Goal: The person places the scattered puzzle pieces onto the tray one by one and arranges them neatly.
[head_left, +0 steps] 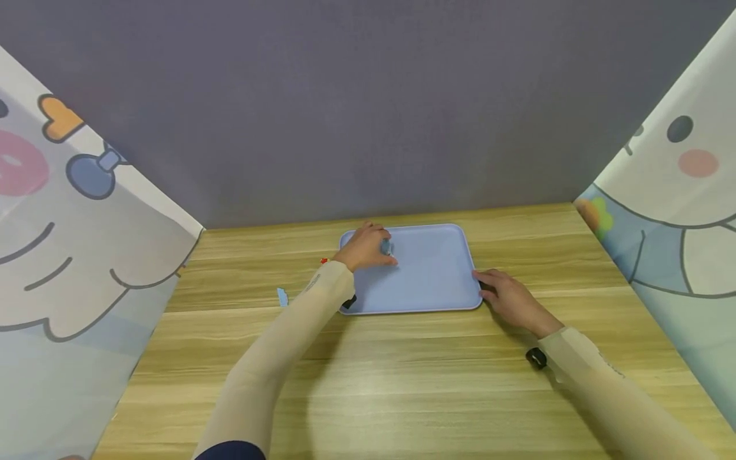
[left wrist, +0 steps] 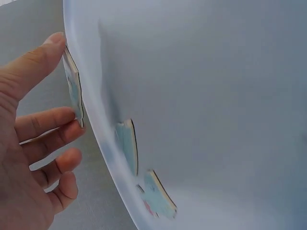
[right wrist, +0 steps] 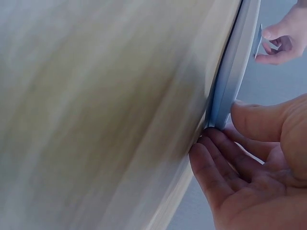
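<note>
Puzzle piece (left wrist: 73,86), thin and flat with a pale blue printed face, is being pinched in the left hand (head_left: 368,248), thumb on one edge and curled fingers on the other, over the far left corner of the light blue tray (head_left: 437,281). In the left wrist view, two more flat pieces (left wrist: 128,146) are being seen lying on the tray floor just beside the held one. The tray is being carried flat by the wooden tabletop (head_left: 402,377), near its far edge. The tray's near right rim is being gripped by the right hand (head_left: 512,299): its grip is clamped there, thumb on top, fingers curled under the edge. A blue scrap (head_left: 282,296) is lying on the tabletop, left of the tray.
</note>
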The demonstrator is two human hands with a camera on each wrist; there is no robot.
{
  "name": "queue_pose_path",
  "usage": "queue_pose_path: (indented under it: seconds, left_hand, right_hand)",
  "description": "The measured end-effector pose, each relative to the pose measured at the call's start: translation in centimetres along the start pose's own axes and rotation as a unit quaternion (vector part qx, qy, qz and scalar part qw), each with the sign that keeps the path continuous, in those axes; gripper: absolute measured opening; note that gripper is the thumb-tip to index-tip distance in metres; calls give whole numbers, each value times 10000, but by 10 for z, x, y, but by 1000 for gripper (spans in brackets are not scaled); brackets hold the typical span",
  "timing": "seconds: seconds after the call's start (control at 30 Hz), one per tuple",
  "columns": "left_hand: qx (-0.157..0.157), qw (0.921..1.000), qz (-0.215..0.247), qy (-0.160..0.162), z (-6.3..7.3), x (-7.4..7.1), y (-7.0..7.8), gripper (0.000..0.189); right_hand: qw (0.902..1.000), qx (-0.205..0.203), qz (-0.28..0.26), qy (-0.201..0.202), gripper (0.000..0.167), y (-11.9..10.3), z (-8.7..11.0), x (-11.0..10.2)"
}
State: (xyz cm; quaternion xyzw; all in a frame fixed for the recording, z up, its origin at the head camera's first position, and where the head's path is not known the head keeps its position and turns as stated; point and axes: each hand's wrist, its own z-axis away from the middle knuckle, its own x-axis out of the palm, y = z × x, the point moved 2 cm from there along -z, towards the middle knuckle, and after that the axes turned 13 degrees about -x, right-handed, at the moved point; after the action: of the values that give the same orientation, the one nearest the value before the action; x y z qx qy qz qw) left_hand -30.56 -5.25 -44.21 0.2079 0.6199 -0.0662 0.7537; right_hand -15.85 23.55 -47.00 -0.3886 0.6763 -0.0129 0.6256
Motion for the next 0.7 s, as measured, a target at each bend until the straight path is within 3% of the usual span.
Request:
queue_pose_path:
  seconds: [0.23,0.7]
  left_hand:
    - [-37,9998,-88,-187,-8,2,9,65]
    - [-365,9978,-331,-433,-16,12,10,65]
  right_hand:
    - [10000,-39,-3,52,44,1,0,0]
    - [9998,-120,34,123,43,1,0,1]
